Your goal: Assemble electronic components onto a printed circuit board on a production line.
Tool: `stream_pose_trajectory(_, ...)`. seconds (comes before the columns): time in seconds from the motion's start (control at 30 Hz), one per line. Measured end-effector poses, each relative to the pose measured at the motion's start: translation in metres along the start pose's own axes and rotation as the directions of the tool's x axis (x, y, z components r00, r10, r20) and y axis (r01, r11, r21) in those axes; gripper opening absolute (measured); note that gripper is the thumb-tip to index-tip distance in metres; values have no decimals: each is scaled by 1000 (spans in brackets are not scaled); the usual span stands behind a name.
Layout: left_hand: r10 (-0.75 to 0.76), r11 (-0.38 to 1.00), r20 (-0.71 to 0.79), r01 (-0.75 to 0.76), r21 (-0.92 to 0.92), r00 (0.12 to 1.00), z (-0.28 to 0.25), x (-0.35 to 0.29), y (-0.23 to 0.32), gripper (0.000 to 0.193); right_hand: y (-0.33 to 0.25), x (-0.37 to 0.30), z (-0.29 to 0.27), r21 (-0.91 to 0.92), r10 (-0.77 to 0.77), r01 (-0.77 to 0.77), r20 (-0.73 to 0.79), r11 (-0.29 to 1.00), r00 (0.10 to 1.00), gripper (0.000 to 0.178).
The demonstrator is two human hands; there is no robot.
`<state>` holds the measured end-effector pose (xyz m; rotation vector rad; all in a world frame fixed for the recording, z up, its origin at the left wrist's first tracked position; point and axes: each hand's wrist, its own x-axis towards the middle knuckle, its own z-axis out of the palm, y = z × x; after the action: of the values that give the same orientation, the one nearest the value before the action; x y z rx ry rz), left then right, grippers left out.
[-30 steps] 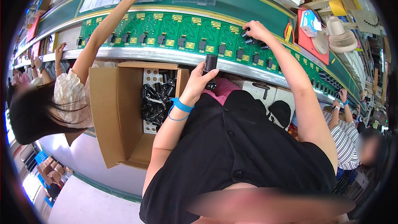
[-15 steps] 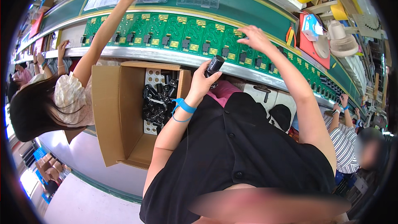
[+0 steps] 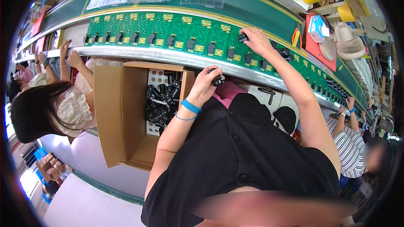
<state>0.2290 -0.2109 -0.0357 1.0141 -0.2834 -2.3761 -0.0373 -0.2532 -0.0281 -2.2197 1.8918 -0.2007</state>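
Head view, clock read from its centre: pinching a black cylinder (image 3: 243, 37) with the right grip (image 3: 258, 42), between one and two o'clock, over the row of green circuit boards (image 3: 183, 29). Hard to tell whether touching the board there. Half a second ago spread and seemingly bare in that grip; now loaded, so apparently one more piece brought to the boards, from a source not shown.

Curled around a second black cylinder (image 3: 217, 81) with the left grip (image 3: 203, 85), just off centre at twelve o'clock, on the near side of the metal rail (image 3: 168, 55). Tipped there from slanted to nearly end-on; too covered to count as one piece or more.

Just beside the right grip, at two o'clock: more black cylinders (image 3: 285, 53) on the boards. At nine: a cardboard carton (image 3: 108, 113), with loose cylinders (image 3: 158, 113) heaped over a white perforated sheet (image 3: 152, 131).

Farther out, from eleven to twelve: clear plastic trays (image 3: 204, 0), no longer reached into by the co-worker (image 3: 73, 113) at nine. At two, toward the rim: a pale fan (image 3: 349, 42).
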Motion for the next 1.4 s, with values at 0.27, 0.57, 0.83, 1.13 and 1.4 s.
stream_pose_trajectory(0.27, -151, 977, 111, 166, -136, 982, 10, -14, 20, 25, 11, 3, 15, -111, 147, -136, 99, 985, 984, 31)
stream_pose_trajectory(0.57, 17, 984, 69, -29, 178, 997, 8, -12, 16, 45, 7, 9, 3, -180, 52, -9, 235, 984, 971, 30)
stream_pose_trajectory(0.83, 114, 981, 130, -132, 139, 985, 9, -12, 14, 51, 6, 14, 7, -222, 201, -149, 231, 963, 952, 32)
stream_pose_trajectory(1.13, 191, 900, 162, -239, 365, 968, 10, -13, 23, 70, -22, 11, -5, -81, -37, 53, 191, 995, 981, 41)
stream_pose_trajectory(1.4, -37, 992, 367, -10, 123, 929, -3, -22, 39, 77, -99, 3, -54, 785, -380, -236, 509, 572, 773, 28)
